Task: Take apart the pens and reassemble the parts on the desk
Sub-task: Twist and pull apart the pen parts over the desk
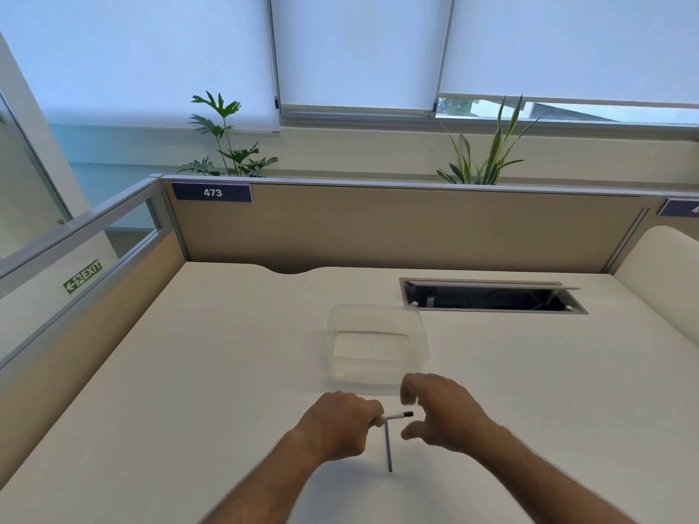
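We see a wide cream table [189, 372] filling the lower two thirds of the frame, closed off at the back by a tan partition [378, 228] that carries a dark label reading 473 [212, 192] at its upper left. Above the partition, white roller blinds [359, 51] cover the windows across the top of the frame, and two potted plants rise behind it: a broad-leaved plant [227, 145] left of centre and a sword-leaved plant [488, 153] to the right. In the table, right of centre, an open cable hatch [491, 298] shows a dark recess. Just left of and below the hatch, in the middle of the frame, a clear plastic container [378, 346] rests on the table.

Below the container, at lower centre, we find both forearms reaching in from the bottom edge. Our left hand [336, 425] is curled closed around a white pen part [395, 415] with a dark tip, which sticks out to the right from the fingers. Our right hand [442, 414] is half open, thumb and fingers bent and spread apart, holding nothing, with the pen part's dark tip lying in the gap between them. A thin dark pen tube [388, 448] runs down from under the left hand's fingers toward the bottom of the frame; we cannot tell whether it lies on the table or is held.
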Available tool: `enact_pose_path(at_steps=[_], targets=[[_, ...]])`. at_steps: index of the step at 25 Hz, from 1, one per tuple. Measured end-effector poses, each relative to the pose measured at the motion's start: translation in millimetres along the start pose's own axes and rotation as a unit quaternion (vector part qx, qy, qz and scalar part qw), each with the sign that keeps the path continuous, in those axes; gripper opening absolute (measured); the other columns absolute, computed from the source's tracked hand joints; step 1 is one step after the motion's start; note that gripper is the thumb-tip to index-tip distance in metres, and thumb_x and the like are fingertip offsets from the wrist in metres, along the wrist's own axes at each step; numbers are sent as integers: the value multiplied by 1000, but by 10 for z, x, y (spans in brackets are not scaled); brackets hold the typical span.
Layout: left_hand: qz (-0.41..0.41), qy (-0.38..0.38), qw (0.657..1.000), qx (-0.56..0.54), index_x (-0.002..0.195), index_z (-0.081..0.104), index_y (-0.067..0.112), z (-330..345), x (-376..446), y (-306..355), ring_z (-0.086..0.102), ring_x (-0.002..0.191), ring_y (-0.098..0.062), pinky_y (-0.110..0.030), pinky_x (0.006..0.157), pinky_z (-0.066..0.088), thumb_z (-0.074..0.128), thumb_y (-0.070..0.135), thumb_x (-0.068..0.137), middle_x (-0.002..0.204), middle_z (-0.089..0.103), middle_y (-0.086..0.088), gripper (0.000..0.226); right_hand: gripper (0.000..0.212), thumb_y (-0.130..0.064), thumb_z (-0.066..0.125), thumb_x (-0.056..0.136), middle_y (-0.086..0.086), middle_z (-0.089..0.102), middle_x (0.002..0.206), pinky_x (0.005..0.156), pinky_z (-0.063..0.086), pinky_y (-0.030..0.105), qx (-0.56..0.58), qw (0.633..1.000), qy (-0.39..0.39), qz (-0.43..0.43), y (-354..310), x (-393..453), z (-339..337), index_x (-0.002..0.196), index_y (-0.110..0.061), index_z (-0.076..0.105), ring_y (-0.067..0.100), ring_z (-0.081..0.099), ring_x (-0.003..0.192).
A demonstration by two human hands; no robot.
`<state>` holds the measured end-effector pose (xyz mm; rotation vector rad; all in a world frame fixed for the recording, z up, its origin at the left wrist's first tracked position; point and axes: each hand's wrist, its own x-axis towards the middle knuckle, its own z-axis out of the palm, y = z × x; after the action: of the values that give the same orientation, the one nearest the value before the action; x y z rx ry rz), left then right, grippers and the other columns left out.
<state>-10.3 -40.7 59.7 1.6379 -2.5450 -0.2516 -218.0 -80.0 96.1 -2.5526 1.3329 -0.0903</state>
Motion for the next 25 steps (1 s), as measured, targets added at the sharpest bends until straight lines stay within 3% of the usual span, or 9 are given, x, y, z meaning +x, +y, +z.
enact_pose_path(at_steps=[2, 4, 6, 9, 15, 17, 19, 22, 25], targets=[[-6, 3, 1000, 5, 108, 60, 27, 1, -1, -9, 64, 83, -30, -36, 70, 51, 47, 18, 93, 98, 72, -5, 21, 69, -51, 77, 75, -14, 56, 131, 88, 47, 28, 19, 998, -66, 5, 12, -14, -20, 133, -31, 46, 15, 57, 112], [-11, 3, 1000, 9, 108, 59, 28, 6, -5, -20, 63, 82, -31, -37, 69, 49, 47, 20, 93, 97, 71, -5, 21, 53, -50, 61, 90, -8, 57, 136, 96, 47, 33, 6, 994, -111, -13, 9, -11, -28, 136, -28, 48, 18, 56, 118], [-12, 5, 1000, 12, 108, 60, 28, 7, -4, -24, 63, 81, -30, -37, 68, 50, 47, 21, 94, 96, 72, -5, 20, 26, -41, 47, 100, 0, 68, 115, 79, 49, 35, -6, 993, -117, -26, -2, 1, -17, 113, -24, 62, 22, 59, 99], [-10, 8, 1000, 10, 106, 60, 27, 23, 4, -17, 62, 77, -29, -37, 67, 50, 47, 20, 93, 94, 71, -5, 19, 20, -31, 50, 98, 4, 71, 89, 56, 35, 30, -35, 996, -76, -20, -1, 18, -6, 88, -21, 65, 20, 50, 73], [-2, 22, 1000, -5, 105, 62, 26, 33, 16, -15, 63, 75, -28, -35, 67, 52, 49, 22, 95, 90, 73, -5, 18, 24, -37, 76, 80, -8, 74, 98, 67, 43, 26, -23, 999, 7, 37, -57, 25, 49, 101, -28, 68, 17, 64, 89], [12, 32, 999, 4, 102, 62, 24, 36, 8, -15, 62, 71, -28, -32, 62, 48, 48, 26, 96, 86, 72, -6, 16, 53, -46, 76, 77, -14, 66, 117, 78, 46, 27, 10, 999, -32, 31, -39, -1, 32, 123, -31, 56, 15, 62, 103], [13, 39, 999, 11, 99, 61, 23, 32, -1, -26, 61, 70, -29, -31, 59, 44, 45, 30, 96, 84, 71, -7, 18, 57, -52, 65, 85, -13, 62, 126, 88, 48, 32, 12, 995, -99, 8, -27, -18, -24, 135, -31, 48, 15, 60, 109], [-2, 53, 999, 6, 103, 58, 26, 24, -12, -39, 60, 68, -30, -34, 59, 47, 41, 34, 96, 83, 70, -6, 20, 24, -39, 44, 100, 0, 70, 103, 71, 46, 34, 17, 992, -124, -29, -2, -2, -56, 108, -26, 63, 20, 56, 84], [3, 62, 998, -16, 106, 53, 29, 18, -16, -12, 58, 65, -27, -35, 59, 51, 38, 37, 97, 82, 70, -3, 19, 19, -26, 50, 98, 1, 73, 93, 63, 39, 29, -21, 996, -80, -33, 7, 27, -52, 98, -23, 69, 17, 52, 75]])
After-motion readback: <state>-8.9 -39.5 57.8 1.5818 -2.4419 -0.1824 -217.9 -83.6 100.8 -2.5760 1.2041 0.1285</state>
